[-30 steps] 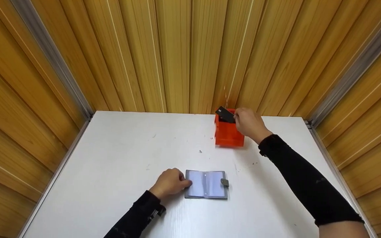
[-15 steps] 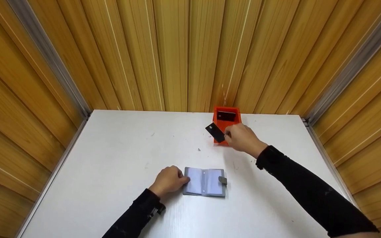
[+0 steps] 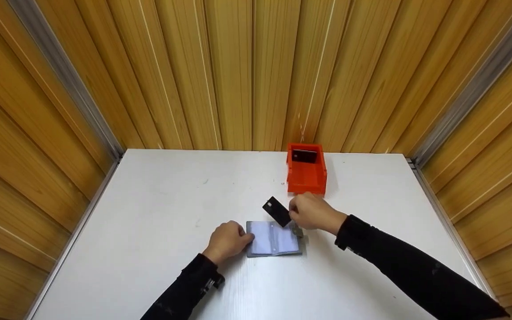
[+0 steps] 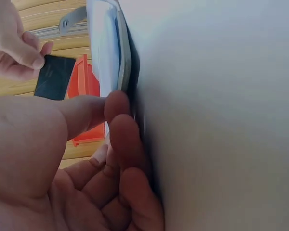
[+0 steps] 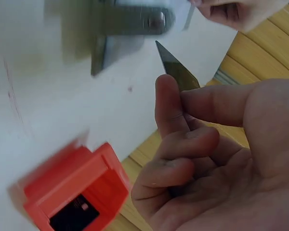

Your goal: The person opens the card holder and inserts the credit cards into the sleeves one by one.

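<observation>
- At 8 o'clock from the grey card holder (image 3: pixel 260 242), with 12 o'clock pointing away from the person, a black left sleeve (image 3: pixel 180 286) reaches in; a black right sleeve (image 3: pixel 398 260) comes from between 3 and 4 o'clock.
- The left hand (image 3: pixel 227 242) is at the holder's 9 o'clock edge. Its thumb and index finger pinch that edge, the other fingers curled close to the white table (image 3: pixel 171 191).
- The card holder lies unfolded on the table, its clear, bluish pages spread to either side of a central spine.
- Its clasp strap (image 5: pixel 132 20), with a metal snap, sits between 2 and 3 o'clock on the holder, near the right hand's fingers.
- The right hand (image 3: pixel 314 213) is at 2 o'clock, pinching a black card (image 3: pixel 276 211) between thumb and index finger, the remaining fingers curled in.
- This card is held in the air at the holder's 12 o'clock side, tilted, its chip end towards 11 o'clock; both wrist views show it apart from the pages.
- At 1 o'clock, beyond the right hand, an orange-red bin (image 3: pixel 307 178) stands on the table with its low front towards the person.
- A second black card (image 3: pixel 304 156) is inside at the bin's back, its chip at the left end.
- Wood-patterned panels (image 3: pixel 234 75) rise behind the table, flanked by grey metal posts (image 3: pixel 69 80) at 10 and 2 o'clock.
</observation>
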`<state>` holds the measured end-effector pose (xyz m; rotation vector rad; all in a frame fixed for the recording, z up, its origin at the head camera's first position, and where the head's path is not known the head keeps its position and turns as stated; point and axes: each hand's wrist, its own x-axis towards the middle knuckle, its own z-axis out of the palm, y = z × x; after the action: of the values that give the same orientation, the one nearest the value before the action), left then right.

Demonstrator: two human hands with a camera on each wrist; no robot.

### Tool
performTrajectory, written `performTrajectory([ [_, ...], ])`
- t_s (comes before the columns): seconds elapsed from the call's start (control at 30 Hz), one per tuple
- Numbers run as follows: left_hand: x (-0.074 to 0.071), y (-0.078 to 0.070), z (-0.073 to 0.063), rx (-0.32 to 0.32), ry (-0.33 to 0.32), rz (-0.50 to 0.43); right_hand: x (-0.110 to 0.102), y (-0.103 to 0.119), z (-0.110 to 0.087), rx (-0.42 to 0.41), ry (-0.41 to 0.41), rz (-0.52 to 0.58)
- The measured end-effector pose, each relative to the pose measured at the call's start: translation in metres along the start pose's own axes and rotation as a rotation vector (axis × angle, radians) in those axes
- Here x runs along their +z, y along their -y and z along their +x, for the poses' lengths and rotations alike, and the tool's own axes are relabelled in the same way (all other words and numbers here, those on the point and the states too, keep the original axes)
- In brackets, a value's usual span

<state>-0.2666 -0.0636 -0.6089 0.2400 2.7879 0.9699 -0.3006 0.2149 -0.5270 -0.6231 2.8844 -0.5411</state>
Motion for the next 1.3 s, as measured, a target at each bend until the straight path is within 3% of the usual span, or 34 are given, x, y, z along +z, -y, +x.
performTrajectory([
  [0.27, 0.001, 0.0, 0.0, -0.002, -0.007, 0.004, 0.023, 0.0, -0.008, 0.131, 0.073, 0.047],
  [0.77, 0.001, 0.001, 0.0, 0.018, -0.023, -0.001, 0.029, 0.0, -0.017, 0.139, 0.107, 0.103],
  [1.3, 0.0, 0.0, -0.001, 0.012, 0.001, 0.006, 0.032, 0.01, -0.02, 0.22, 0.185, 0.115],
])
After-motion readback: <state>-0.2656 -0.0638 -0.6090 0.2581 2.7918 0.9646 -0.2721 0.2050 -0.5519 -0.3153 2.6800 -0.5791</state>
